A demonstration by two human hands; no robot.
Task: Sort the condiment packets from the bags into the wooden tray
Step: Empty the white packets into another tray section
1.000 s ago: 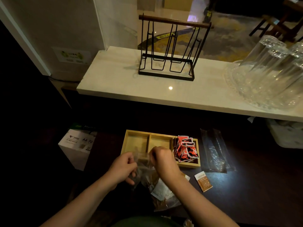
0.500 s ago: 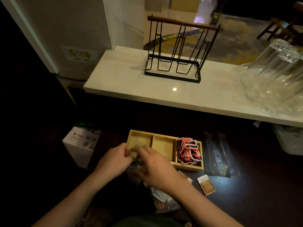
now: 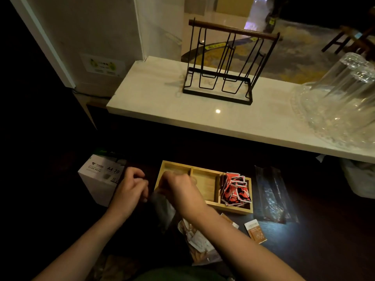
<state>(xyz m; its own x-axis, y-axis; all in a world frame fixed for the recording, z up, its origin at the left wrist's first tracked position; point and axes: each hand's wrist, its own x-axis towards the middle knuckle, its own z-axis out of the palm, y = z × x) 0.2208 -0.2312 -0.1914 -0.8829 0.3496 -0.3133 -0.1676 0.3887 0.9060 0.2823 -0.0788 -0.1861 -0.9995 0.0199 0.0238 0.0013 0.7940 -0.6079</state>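
A wooden tray with three compartments lies on the dark table. Red packets fill its right compartment; the middle one looks bare and the left one is partly hidden. My right hand hovers over the tray's left end, fingers closed on the top of a clear plastic bag. My left hand is just left of it, fingers curled at the bag's edge. Below my right arm lies another bag of brown and white packets. A single brown packet lies on the table.
An emptied clear bag lies right of the tray. A white A4 paper box stands at left. Behind is a pale counter with a black wire rack and upturned glasses.
Both hands moved left with the clear bag, from in front of the tray's middle to its left end. The camera tilted slightly.
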